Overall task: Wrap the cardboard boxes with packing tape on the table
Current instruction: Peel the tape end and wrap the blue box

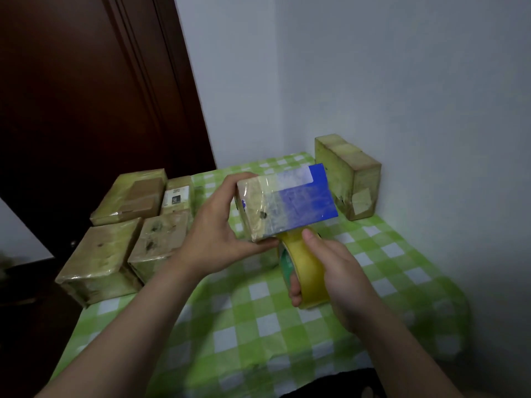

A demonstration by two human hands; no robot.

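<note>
- The one camera sits on the person's head and looks forward and down at the table [258, 326].
- It is near: the left hand [212, 234] and right hand [336, 268] show big in the middle.
- The wall [402, 81] is ahead.

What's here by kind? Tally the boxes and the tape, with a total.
Taped boxes: 5
Blue box, part-taped: 1
Tape roll: 1
Total: 7
</note>
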